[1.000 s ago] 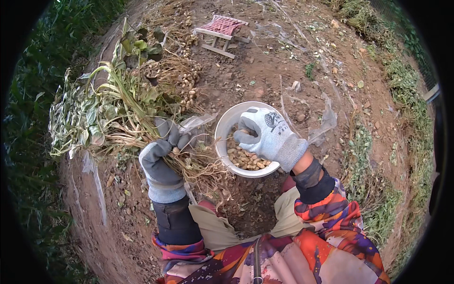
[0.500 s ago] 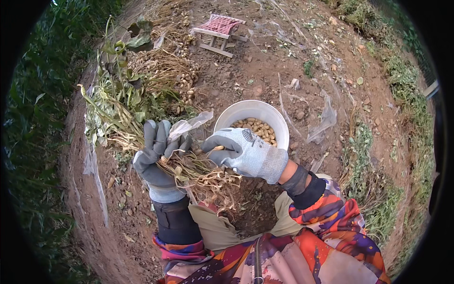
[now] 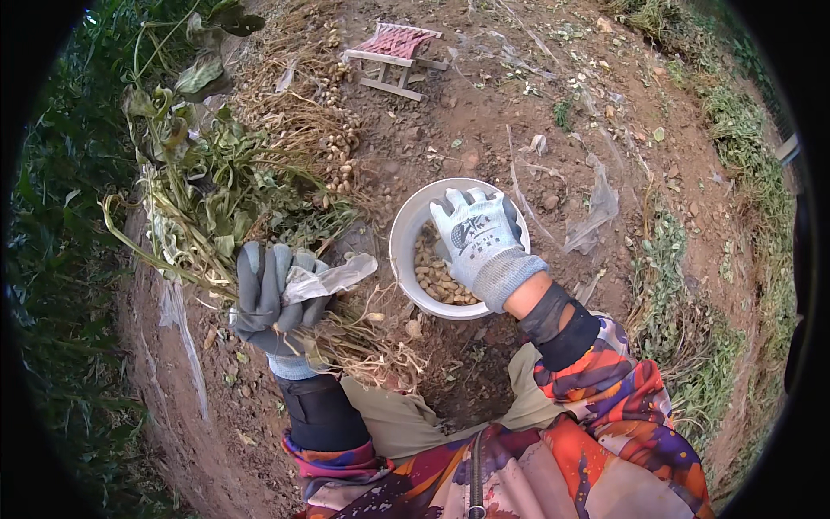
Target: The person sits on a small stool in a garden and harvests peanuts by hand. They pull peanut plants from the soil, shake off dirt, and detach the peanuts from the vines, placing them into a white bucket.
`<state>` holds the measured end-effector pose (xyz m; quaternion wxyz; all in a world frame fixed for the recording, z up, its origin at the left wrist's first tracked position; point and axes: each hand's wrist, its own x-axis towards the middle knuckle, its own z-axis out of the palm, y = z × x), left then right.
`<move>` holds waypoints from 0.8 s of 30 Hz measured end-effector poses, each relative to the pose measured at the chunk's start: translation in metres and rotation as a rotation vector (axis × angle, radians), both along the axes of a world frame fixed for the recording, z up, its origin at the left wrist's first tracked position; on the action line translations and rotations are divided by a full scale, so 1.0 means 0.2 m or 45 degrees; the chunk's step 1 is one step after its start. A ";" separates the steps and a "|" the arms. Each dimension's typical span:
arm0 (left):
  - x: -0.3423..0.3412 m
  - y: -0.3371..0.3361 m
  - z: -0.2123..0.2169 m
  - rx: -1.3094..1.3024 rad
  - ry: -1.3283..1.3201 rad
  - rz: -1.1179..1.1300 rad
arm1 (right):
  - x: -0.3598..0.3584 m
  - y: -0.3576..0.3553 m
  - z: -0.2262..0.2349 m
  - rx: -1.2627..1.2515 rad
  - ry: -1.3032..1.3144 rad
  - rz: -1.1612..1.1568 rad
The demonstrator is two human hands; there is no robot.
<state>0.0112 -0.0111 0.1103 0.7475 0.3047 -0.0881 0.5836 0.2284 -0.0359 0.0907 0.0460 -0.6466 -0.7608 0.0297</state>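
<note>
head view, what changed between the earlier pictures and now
The right hand, first over the white bucket, went left to the uprooted peanut plants, then came back over the bucket. The left hand shifted slightly left, still gripping the plants. The wooden stool stayed put.

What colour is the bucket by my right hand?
The bucket is white; it shows best in the head view.

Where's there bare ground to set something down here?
Mostly bare soil lies between the stool and bucket; a narrower patch separates the bucket from the plastic scrap on its right. It's crowded left, where the left hand grips leafy plants beside piled peanut plants.
</note>
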 end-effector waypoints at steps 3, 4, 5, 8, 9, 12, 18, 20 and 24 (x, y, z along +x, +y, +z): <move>-0.02 0.00 0.00 0.019 -0.111 0.025 | -0.02 0.01 -0.04 -0.189 1.093 0.270; -0.02 0.00 0.00 0.022 -0.125 0.034 | -0.04 0.02 -0.04 -0.345 1.558 0.380; -0.03 -0.01 0.02 0.028 -0.139 0.041 | -0.09 0.02 -0.01 -0.491 1.784 0.397; 0.01 0.00 0.00 0.043 -0.150 0.018 | -0.18 -0.03 0.06 -0.791 2.233 0.431; 0.01 0.00 0.00 0.052 -0.142 0.016 | -0.20 -0.03 0.08 -0.810 2.239 0.464; 0.03 0.01 -0.01 0.091 -0.105 -0.020 | -0.24 -0.04 0.09 -0.796 2.208 0.450; 0.09 -0.01 0.01 0.110 0.038 -0.065 | -0.20 -0.05 0.05 -0.813 2.411 0.428; 0.11 -0.03 0.02 0.070 0.106 0.006 | -0.18 -0.03 0.02 -0.908 2.341 0.399; 0.11 -0.04 0.03 -0.007 0.221 0.132 | -0.20 -0.04 0.02 -0.741 2.388 0.337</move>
